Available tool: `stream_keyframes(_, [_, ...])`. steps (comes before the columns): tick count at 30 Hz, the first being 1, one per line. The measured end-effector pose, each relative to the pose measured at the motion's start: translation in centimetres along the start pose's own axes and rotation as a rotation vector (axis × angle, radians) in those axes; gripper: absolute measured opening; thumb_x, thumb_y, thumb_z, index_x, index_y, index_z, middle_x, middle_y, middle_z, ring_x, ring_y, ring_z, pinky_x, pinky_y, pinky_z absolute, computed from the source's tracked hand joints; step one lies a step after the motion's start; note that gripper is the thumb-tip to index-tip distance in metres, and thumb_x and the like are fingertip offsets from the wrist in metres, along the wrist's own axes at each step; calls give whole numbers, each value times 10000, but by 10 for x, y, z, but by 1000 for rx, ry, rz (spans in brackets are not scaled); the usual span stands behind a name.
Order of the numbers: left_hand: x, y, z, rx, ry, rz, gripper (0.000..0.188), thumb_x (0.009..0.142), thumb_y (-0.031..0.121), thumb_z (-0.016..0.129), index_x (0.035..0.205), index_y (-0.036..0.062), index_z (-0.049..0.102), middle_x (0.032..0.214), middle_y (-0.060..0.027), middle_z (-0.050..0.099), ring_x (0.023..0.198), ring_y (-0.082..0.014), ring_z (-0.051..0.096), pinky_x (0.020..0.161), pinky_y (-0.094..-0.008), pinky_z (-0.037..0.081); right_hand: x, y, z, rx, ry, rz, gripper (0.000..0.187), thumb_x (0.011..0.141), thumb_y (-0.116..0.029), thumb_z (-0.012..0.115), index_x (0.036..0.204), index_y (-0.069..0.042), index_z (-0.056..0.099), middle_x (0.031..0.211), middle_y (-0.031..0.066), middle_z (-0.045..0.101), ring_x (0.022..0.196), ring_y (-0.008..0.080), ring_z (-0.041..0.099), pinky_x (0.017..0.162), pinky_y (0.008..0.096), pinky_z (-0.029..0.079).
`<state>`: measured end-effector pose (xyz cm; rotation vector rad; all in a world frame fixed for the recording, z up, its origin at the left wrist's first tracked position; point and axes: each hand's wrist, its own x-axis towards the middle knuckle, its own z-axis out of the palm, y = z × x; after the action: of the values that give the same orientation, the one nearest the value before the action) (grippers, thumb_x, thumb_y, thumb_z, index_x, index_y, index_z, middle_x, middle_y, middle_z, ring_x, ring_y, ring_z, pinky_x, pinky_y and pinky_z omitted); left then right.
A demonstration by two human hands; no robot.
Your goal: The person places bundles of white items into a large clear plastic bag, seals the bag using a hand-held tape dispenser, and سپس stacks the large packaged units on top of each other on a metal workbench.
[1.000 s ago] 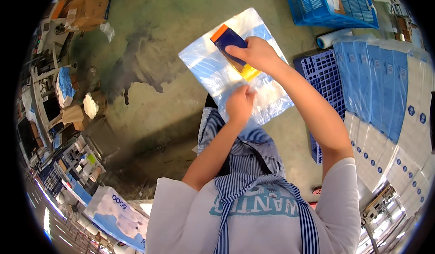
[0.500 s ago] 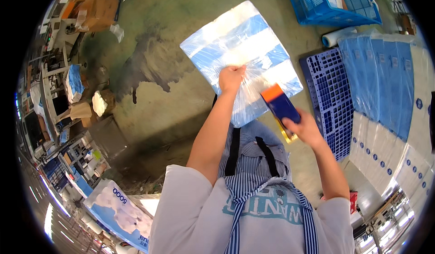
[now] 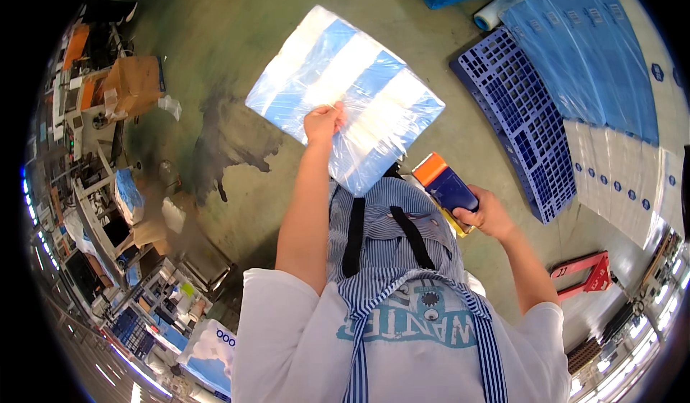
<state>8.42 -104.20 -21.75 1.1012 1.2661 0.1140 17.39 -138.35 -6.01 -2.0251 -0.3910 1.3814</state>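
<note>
Green floor (image 3: 194,51) lay below. Head view: your left hand (image 3: 325,123) pinched blue-and-white pack (image 3: 359,80) by bunched plastic (image 3: 352,136), up in front of you. Right hand (image 3: 490,214), curled round orange-ended blue block (image 3: 453,192), had come off pack, leaving both apart.

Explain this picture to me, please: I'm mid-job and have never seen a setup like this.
There is no machine here, only a person's bare hands. The camera sits on the head, the left of two, looking down; its fisheye lens bends straight edges. The left hand grips a squarish blue-and-white package wrapped in clear plastic. The right hand holds a dark-blue, block-shaped object with an orange end; I can't tell what it is. On the greenish floor to the right is a dark-blue plastic grid pallet, next to blue-and-white packs in clear film.
</note>
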Motion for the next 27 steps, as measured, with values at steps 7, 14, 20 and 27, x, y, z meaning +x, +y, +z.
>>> stream_keyframes(7, [5, -1, -5, -30, -21, 8, 231, 780, 191, 719, 657, 20, 625, 622, -54, 622, 493, -86, 519, 443, -198, 388, -3, 3, -9, 35, -84, -157, 491, 681, -356, 750, 992, -9, 595, 792, 95, 613, 721, 194, 587, 675, 303, 472])
stream_keyframes(14, [2, 3, -2, 7, 6, -9, 220, 770, 212, 735, 709, 25, 635, 651, -53, 634, 509, -77, 530, 450, -188, 404, 0, 15, 6, -118, -57, -64, 484, 665, -398, 734, 947, -29, 598, 746, 161, 618, 687, 295, 613, 645, 352, 478])
stream_keyframes(20, [2, -1, 0, -14, 5, -11, 203, 771, 205, 735, 747, 26, 644, 659, -51, 639, 519, -73, 544, 457, -188, 415, -47, 26, 1, -152, -79, -77, 470, 682, -410, 696, 935, -27, 595, 734, 174, 614, 698, 311, 621, 658, 372, 483])
stream_keyframes(27, [0, 7, 1, 3, -20, -17, 165, 789, 185, 716, 800, 37, 644, 708, -50, 653, 541, -78, 559, 472, -191, 423, -7, 108, 25, -344, -49, 48, 431, 674, -358, 700, 938, -29, 609, 705, 139, 635, 688, 275, 637, 673, 349, 494])
